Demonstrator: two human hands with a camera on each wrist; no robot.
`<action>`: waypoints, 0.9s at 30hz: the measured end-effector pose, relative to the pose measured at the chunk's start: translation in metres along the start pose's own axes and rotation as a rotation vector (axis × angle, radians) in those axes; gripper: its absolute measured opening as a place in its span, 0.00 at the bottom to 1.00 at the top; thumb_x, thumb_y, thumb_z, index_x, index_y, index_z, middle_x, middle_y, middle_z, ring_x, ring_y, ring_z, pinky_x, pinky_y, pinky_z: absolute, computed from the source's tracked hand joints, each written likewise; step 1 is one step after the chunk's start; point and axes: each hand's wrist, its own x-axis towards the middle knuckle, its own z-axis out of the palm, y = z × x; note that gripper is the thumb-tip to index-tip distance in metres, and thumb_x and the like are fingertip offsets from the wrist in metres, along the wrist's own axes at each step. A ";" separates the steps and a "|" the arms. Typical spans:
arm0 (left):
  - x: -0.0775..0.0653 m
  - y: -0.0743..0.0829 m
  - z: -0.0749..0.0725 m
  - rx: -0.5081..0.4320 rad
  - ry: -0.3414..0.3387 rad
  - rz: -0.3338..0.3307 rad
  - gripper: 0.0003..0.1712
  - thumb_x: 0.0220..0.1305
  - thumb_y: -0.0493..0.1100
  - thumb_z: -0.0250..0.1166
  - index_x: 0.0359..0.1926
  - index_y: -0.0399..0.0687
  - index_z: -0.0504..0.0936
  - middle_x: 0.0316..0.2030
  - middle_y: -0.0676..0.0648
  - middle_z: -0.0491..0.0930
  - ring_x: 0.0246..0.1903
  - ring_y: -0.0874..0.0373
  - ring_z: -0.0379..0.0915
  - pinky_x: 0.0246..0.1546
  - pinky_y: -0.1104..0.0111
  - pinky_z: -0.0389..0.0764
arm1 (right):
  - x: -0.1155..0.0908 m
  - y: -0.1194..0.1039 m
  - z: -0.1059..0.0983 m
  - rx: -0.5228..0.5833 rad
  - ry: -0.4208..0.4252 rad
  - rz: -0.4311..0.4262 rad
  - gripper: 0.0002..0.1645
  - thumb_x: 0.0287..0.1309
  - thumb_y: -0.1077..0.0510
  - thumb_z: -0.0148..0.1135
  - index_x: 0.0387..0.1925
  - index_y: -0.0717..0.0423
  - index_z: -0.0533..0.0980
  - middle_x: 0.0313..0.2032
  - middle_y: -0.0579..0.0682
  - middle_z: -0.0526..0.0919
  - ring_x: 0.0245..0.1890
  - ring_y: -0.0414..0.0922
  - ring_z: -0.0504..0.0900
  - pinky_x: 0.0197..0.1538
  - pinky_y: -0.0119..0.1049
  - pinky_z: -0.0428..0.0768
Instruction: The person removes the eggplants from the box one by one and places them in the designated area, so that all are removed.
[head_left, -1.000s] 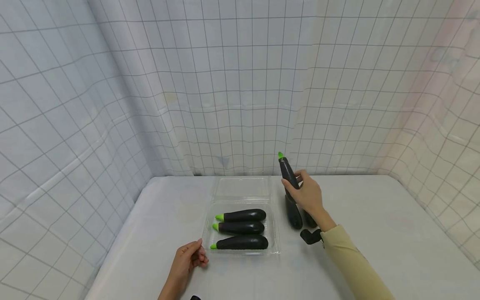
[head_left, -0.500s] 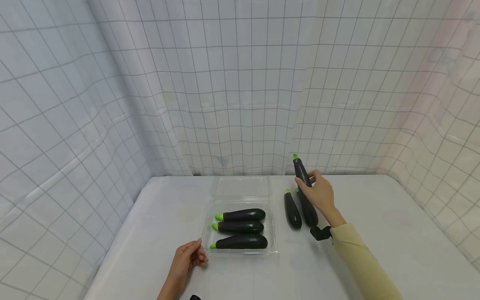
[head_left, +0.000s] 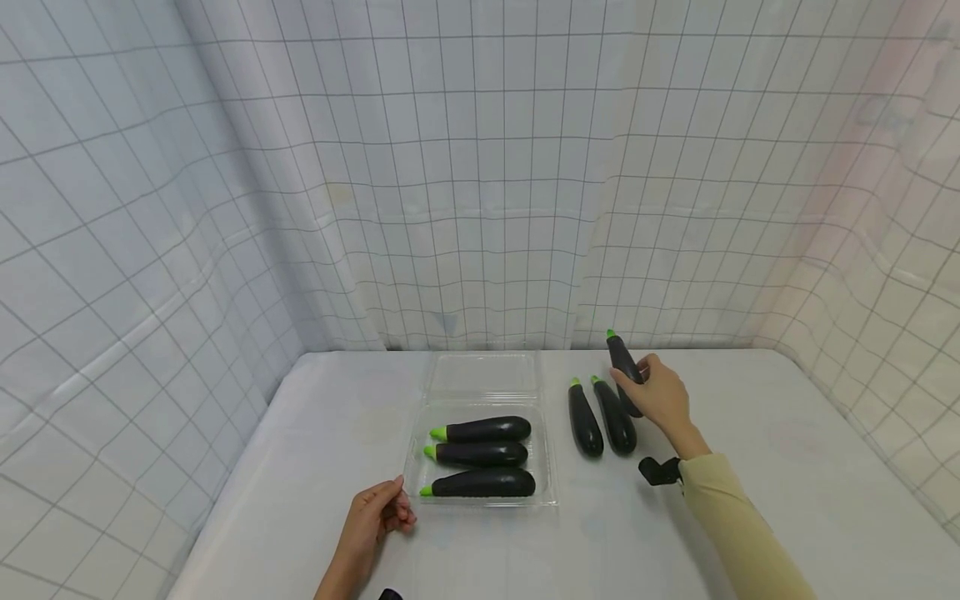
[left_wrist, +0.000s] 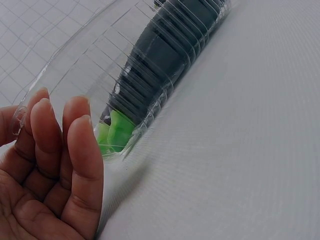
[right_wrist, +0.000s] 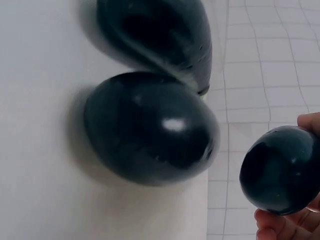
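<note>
My right hand point(head_left: 663, 396) grips a dark eggplant point(head_left: 622, 357) with a green stem end, held to the right of two others. Those two eggplants point(head_left: 584, 421) lie side by side on the table, stems pointing away; the right wrist view shows their rounded ends and the held eggplant point(right_wrist: 280, 170) apart from them. A clear plastic clamshell box point(head_left: 551, 467) stands with its lid folded back, three eggplants point(head_left: 483, 455) lying crosswise in it. At the near left corner my left hand point(head_left: 375, 512) pinches the box's rim between thumb and fingers.
A white cloth covers the table point(head_left: 315, 433). White grid-patterned curtains point(head_left: 480, 208) hang behind it and along both sides. A small black device point(head_left: 660, 471) sits at the right wrist; the open lid point(head_left: 483, 375) lies toward the table's back edge.
My right hand has moved right with the eggplant and lowered it, passing over the two eggplants on the table, which now show fully. The left hand and box stay in place.
</note>
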 end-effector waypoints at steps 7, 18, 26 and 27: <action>0.001 -0.002 -0.001 -0.007 -0.007 0.005 0.19 0.68 0.46 0.57 0.22 0.40 0.76 0.17 0.47 0.75 0.20 0.58 0.76 0.24 0.68 0.79 | -0.005 0.011 -0.004 -0.054 -0.084 0.037 0.39 0.57 0.31 0.55 0.45 0.66 0.70 0.39 0.65 0.80 0.27 0.53 0.79 0.25 0.42 0.74; 0.002 -0.001 -0.002 0.004 -0.001 0.001 0.19 0.69 0.46 0.56 0.22 0.40 0.76 0.18 0.47 0.75 0.20 0.57 0.76 0.25 0.68 0.80 | -0.013 0.024 -0.001 -0.089 -0.152 0.056 0.42 0.57 0.31 0.54 0.45 0.68 0.70 0.38 0.66 0.79 0.27 0.53 0.78 0.27 0.44 0.75; 0.002 -0.001 -0.002 0.007 -0.005 -0.004 0.20 0.69 0.46 0.56 0.22 0.40 0.76 0.18 0.47 0.75 0.20 0.57 0.76 0.25 0.68 0.79 | -0.018 0.027 -0.005 -0.097 -0.215 0.073 0.41 0.58 0.33 0.55 0.45 0.70 0.71 0.38 0.66 0.79 0.30 0.54 0.78 0.31 0.47 0.76; 0.002 -0.001 -0.002 0.009 -0.005 -0.003 0.20 0.69 0.46 0.56 0.22 0.40 0.76 0.18 0.47 0.75 0.20 0.58 0.76 0.25 0.69 0.79 | -0.019 0.028 -0.005 -0.101 -0.222 0.076 0.41 0.58 0.32 0.55 0.45 0.70 0.71 0.38 0.66 0.79 0.30 0.54 0.78 0.31 0.47 0.76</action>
